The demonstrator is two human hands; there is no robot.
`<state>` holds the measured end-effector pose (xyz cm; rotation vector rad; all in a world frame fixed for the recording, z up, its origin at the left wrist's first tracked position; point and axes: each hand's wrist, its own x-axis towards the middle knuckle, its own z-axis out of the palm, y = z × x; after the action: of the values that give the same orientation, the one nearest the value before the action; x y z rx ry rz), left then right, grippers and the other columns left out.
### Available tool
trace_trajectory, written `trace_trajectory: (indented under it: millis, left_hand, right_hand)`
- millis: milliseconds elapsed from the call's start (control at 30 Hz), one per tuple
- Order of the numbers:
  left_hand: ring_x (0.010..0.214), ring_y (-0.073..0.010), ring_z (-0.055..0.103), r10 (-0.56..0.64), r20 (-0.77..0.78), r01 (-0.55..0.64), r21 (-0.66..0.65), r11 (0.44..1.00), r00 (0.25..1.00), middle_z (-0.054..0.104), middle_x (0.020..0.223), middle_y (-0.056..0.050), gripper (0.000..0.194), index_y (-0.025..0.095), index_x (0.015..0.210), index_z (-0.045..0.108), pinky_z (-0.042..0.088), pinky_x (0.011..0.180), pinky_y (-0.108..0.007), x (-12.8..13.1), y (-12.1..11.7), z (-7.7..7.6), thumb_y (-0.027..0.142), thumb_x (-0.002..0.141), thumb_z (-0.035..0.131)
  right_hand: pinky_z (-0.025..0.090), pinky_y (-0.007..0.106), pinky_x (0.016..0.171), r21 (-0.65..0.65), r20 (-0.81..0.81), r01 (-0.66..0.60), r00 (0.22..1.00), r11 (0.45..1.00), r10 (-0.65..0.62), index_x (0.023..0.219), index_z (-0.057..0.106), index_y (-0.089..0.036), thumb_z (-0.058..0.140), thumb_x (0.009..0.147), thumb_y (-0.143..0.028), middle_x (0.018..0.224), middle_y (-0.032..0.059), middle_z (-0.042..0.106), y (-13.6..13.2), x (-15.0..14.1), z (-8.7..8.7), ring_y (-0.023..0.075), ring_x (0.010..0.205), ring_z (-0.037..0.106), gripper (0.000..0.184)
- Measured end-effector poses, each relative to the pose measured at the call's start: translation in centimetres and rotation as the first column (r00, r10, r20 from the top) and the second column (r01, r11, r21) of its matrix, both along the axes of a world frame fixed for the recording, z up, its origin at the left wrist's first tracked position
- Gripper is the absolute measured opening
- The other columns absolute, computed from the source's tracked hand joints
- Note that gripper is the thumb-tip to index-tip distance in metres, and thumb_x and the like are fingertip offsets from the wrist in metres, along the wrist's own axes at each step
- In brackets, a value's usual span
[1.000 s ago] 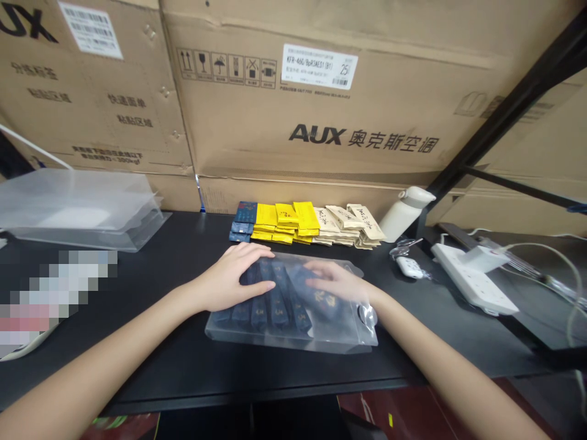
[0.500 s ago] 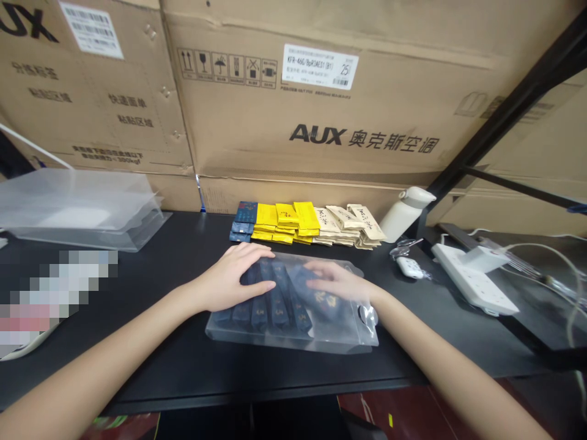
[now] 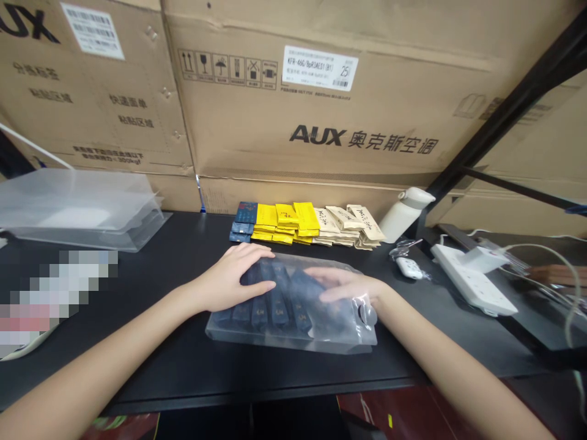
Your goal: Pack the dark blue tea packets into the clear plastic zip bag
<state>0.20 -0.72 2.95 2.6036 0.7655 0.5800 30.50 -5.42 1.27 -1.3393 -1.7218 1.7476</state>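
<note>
Head view: left hand (image 3: 232, 278) atop, right hand (image 3: 351, 286) inside frosted pouch (image 3: 337, 335).

A hand could pass along the front strip of desk (image 3: 257, 373), between the frosted bag (image 3: 334, 336) and the near edge, where the left forearm (image 3: 114, 348) and right forearm (image 3: 440, 342) slant across either side. Another lane lies behind the left forearm, beside the stacked plastic bags (image 3: 92, 195). Packets (image 3: 305, 223), a bottle (image 3: 403, 214) and cardboard boxes (image 3: 257, 134) block the back; an earphone case (image 3: 409, 267), power strip (image 3: 477, 284), cable (image 3: 571, 299) and slanted post (image 3: 499, 116) crowd the right.
</note>
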Motion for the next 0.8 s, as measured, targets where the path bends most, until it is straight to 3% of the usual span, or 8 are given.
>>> trace_trajectory:
  millis: [300,500,800]
  left_hand:
    - [0.126,-0.0251,0.047,0.001,-0.005,-0.001,0.009,1.0,1.0,0.056,0.134,-0.008,0.046,0.023,0.127,0.051,0.035,0.109,-0.045,0.12,0.14,0.02,0.051,0.091,0.055]
    - [0.127,-0.0256,0.047,0.002,0.0,-0.002,0.005,1.0,1.0,0.055,0.134,-0.008,0.046,0.024,0.127,0.051,0.035,0.109,-0.046,0.05,0.13,-0.09,0.052,0.091,0.055]
    - [0.127,-0.0252,0.047,0.003,-0.002,-0.003,0.007,1.0,1.0,0.055,0.134,-0.008,0.046,0.024,0.127,0.05,0.035,0.109,-0.046,0.12,0.1,-0.09,0.052,0.091,0.055]
  right_hand:
    - [0.018,0.049,0.12,0.013,-0.018,-0.045,0.999,0.999,0.045,0.145,0.043,-0.027,0.077,0.073,-0.052,0.159,0.0065,0.029,0.02,0.29,-0.21,0.0294,0.146,0.025,0.084]
    - [0.023,0.048,0.119,0.062,-0.057,-0.097,0.993,0.993,0.1,0.143,0.045,-0.031,0.074,0.078,-0.049,0.155,0.0028,0.037,0.18,-0.05,0.09,0.0275,0.144,0.03,0.073]
    - [0.027,0.05,0.117,0.046,0.007,0.021,1.0,0.999,-0.021,0.145,0.043,-0.025,0.074,0.076,-0.05,0.155,0.0091,0.035,0.09,-0.36,0.12,0.0301,0.143,0.032,0.079]
